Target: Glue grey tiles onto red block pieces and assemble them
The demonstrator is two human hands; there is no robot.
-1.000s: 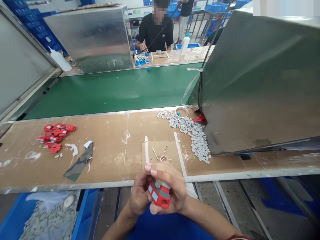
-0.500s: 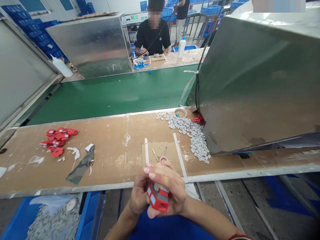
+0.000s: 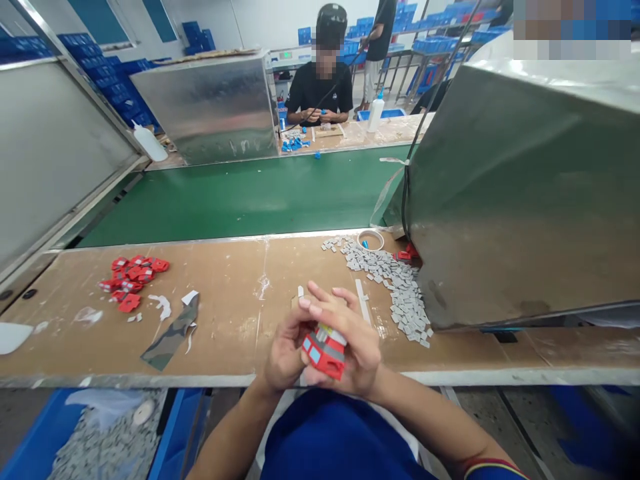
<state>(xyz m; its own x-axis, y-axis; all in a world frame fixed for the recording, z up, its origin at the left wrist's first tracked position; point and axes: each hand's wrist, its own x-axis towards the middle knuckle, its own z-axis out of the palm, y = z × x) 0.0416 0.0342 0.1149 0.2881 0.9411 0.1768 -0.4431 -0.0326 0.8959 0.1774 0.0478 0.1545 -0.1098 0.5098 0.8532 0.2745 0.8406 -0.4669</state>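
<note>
Between my two hands sits a small red toy vehicle body (image 3: 325,353) with pale blue windows and a grey band. My left hand (image 3: 287,350) grips it from the left, thumb against its side. Over its top and right side curve the fingers of my right hand (image 3: 353,337), which cover part of it. On the bench's left lies a pile of similar red toy parts (image 3: 133,277). Many flat grey pieces (image 3: 400,293) are spread to the right of my hands, beside a roll of tape (image 3: 371,241).
A green conveyor belt (image 3: 250,193) runs behind the cardboard-covered bench (image 3: 225,267). A large metal housing (image 3: 525,200) bounds the right side. A camouflage strip (image 3: 173,333) lies left of my hands. Below left stands a blue bin (image 3: 170,427) of grey pieces. A co-worker (image 3: 320,87) sits opposite.
My hands and the red toy vehicle body have come up a little over the bench edge, still together. The whole view has shifted slightly. Opposite, the co-worker's hands have come together around a blue piece.
</note>
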